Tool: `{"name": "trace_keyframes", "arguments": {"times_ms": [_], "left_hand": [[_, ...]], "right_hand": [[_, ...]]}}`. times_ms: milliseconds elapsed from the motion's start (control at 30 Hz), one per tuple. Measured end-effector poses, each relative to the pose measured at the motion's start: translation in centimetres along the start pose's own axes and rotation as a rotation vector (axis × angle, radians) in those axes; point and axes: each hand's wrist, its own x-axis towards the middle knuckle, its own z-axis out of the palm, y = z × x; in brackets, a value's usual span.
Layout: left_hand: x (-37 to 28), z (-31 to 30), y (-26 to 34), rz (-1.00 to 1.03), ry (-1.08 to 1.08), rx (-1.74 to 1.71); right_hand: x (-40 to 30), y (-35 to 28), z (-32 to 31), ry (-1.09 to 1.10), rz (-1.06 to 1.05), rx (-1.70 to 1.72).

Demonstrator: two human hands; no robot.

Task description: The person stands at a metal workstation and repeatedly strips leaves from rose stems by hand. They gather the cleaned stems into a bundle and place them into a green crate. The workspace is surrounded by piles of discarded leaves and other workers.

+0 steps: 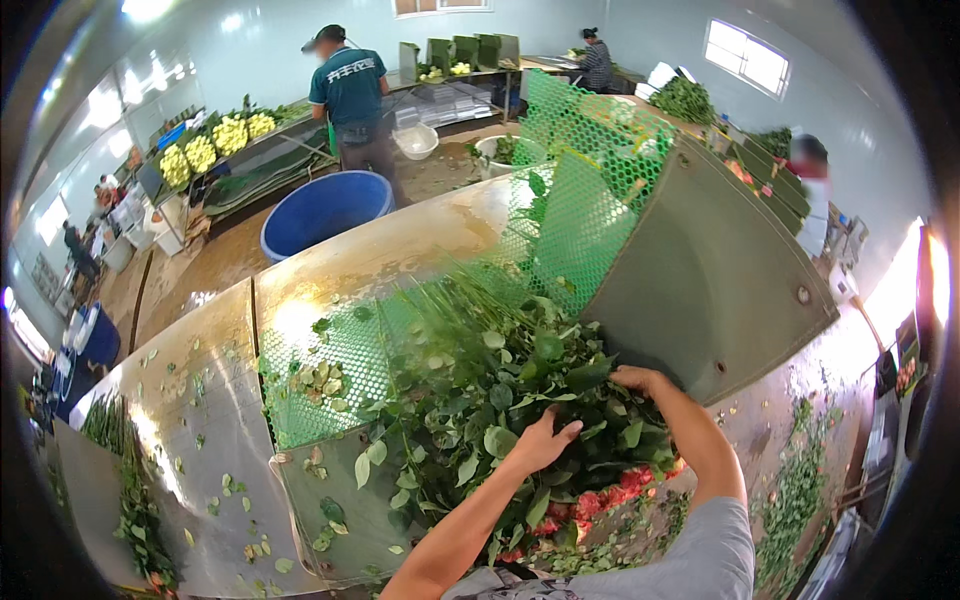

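Observation:
A large heap of leafy rose stems (480, 390) lies across the table before me, stem ends pointing away and red rose blooms (592, 506) towards my body. My left hand (546, 441) rests on the leaves in the middle, thumb and fingers apart; whether it grips any stem cannot be told. At the heap's right side, my right hand (636, 379) reaches into the foliage beside an upright dark green board (712, 262), its fingertips partly hidden by leaves. Green plastic mesh (322, 375) lies under the stems and also rises behind them.
Loose leaves lie over the metal tabletop (217, 465). Another bundle of stems (135, 487) lies at the left. Beyond the table stand a blue tub (326, 214), a white bucket (499, 154) and a person (352, 97). Leaf litter (795, 480) covers floor at the right.

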Motion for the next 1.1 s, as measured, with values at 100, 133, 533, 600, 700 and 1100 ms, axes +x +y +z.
{"name": "trace_keyframes", "arguments": {"times_ms": [100, 133, 533, 600, 700, 1100], "left_hand": [[0.1, 0.3, 0.2, 0.061, -0.003, -0.057], [-0.3, -0.9, -0.5, 0.009, 0.059, -0.104], [-0.8, 0.3, 0.9, -0.064, 0.007, -0.864], [-2.0, -0.5, 1.7, -0.233, 0.06, -0.867], [-3.1, -2.3, 0.8, -0.147, 0.018, -1.219], [-20.9, -14.3, -4.4, -0.08, -0.199, -1.458]], "right_hand": [[0.0, -0.8, 0.9, -0.043, -0.053, 0.086], [-2.8, -6.5, 3.4, -0.103, -0.071, 0.04], [-14.1, -12.3, 7.4, 0.142, -0.287, -0.142], [-16.4, -14.7, 9.4, 0.148, -0.294, -0.212], [-20.9, -19.0, 13.9, 0.253, -0.319, -0.247], [-29.0, -27.9, 33.2, 0.589, -0.489, -0.616]]}}
